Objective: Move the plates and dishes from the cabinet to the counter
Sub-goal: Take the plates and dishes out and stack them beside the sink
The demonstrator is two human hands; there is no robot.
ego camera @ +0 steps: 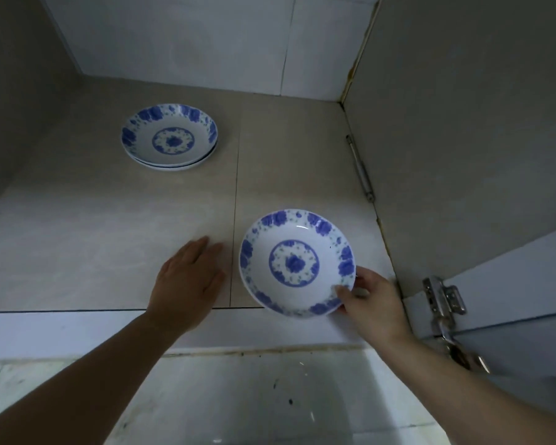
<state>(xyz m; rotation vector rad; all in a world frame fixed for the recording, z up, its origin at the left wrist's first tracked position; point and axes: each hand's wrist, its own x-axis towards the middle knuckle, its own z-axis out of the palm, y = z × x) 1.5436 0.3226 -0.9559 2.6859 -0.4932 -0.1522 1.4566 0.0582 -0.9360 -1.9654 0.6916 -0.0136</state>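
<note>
Right hand [371,295] pinches the near rim of a blue-flowered plate [297,263], thumb inside, fingers beneath. That plate sits at the front edge of the cabinet shelf [109,220]. Just left of it the left hand [190,277] lies flat, fingers straight, holding nothing. Well behind it to the left, two matching plates [170,136] are stacked.

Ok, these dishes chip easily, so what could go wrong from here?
The right hand pinches the front dish only at its near rim, so the dish could tip or slip as it comes off the cabinet shelf. The metal door hinge sits close beside that hand, and the dish might knock it. The two stacked dishes lie far back, which means a longer, less steady reach.
</note>
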